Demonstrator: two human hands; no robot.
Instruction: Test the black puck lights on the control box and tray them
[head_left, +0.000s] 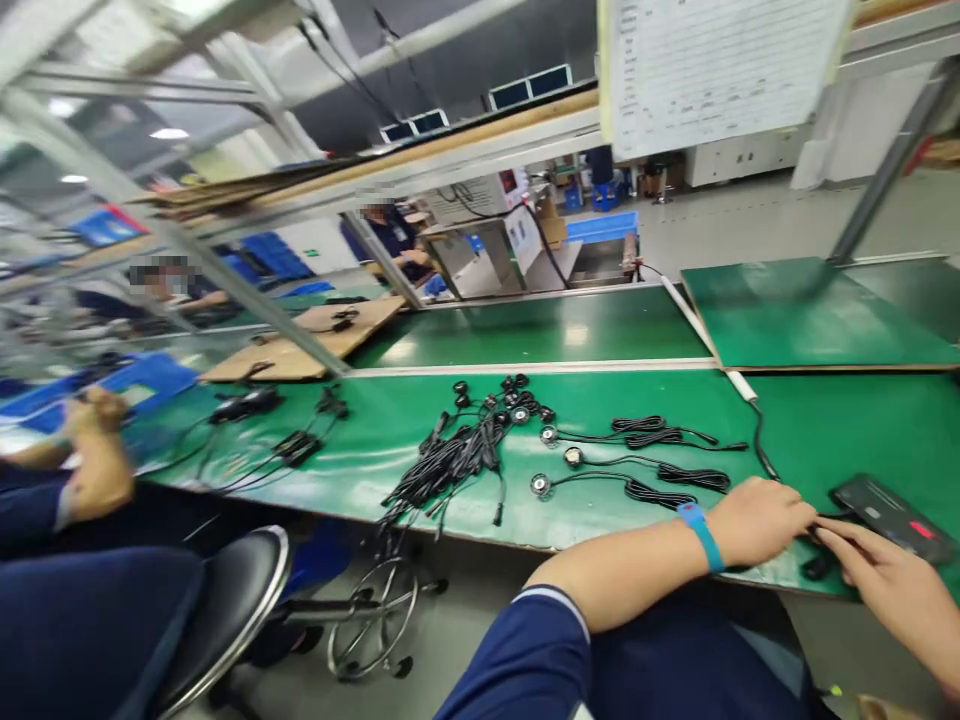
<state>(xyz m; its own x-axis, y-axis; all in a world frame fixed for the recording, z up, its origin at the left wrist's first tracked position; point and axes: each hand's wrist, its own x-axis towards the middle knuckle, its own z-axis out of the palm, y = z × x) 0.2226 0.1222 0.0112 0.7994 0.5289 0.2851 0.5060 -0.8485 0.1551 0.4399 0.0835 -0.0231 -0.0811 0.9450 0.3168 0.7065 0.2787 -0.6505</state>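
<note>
My left hand (761, 522), with a blue band at the wrist, is closed at the right end of the green bench. Its fingertips meet those of my right hand (889, 575), which pinches too. A small piece of black cable shows between them, mostly hidden by the fingers. Just beyond my hands lies a black box with a lit red display (892, 518). Left of my left hand, black cables with round ends (637, 490) are laid out in coiled bundles. Farther left is a tangled pile of similar black cables (461, 455).
A raised green board (817, 310) is at the back right, with a white rod (697, 325) beside it. A co-worker's hands (94, 410) are at the far left, near a blue tray (161, 382). A round stool (232, 610) stands below the bench.
</note>
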